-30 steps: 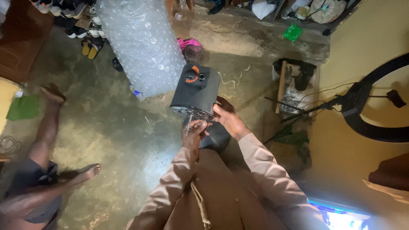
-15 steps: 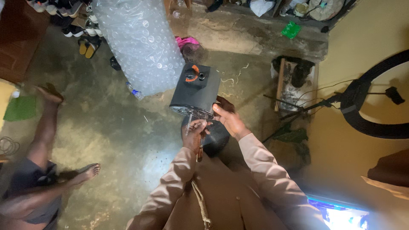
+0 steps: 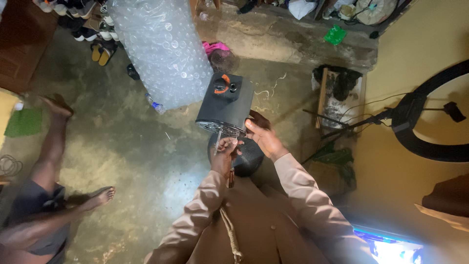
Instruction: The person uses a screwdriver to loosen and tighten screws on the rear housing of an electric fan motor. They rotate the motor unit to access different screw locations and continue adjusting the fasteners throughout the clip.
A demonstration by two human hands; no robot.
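The left hand (image 3: 225,155) is curled into a fist around the handle of a thin metal screwdriver (image 3: 217,139), whose shaft points up at the lower rim of a dark speaker box (image 3: 225,103). The right hand (image 3: 263,138) is spread, fingers and thumb pressed against the lower right corner of the box, holding it tilted above the lap. The box is matt grey-black with rounded edges; its upper face carries an orange curved mark and a small dark knob, and its lower end shows a pale perforated metal rim. Just beneath it, between the two wrists, lies a round black grille (image 3: 244,159) of fine mesh, domed and resting against the person's knees. Both sleeves are of smooth tan cloth, and a braided cord (image 3: 230,234) hangs down the front of the garment.

Beyond the box stands a tall clear sack of plastic bottles (image 3: 159,49), bumpy and glinting. The concrete floor (image 3: 137,146) is rough, stained and greenish grey, with a bright glare patch near the person's left elbow. At its far left edge sit sandals and shoes (image 3: 93,39); a raised concrete step (image 3: 273,39) runs along the far side. Another person's bare legs (image 3: 53,146) stretch across the left side. On the right, by a yellow wall (image 3: 425,44), stands a black ring lamp (image 3: 430,122) on a stand.
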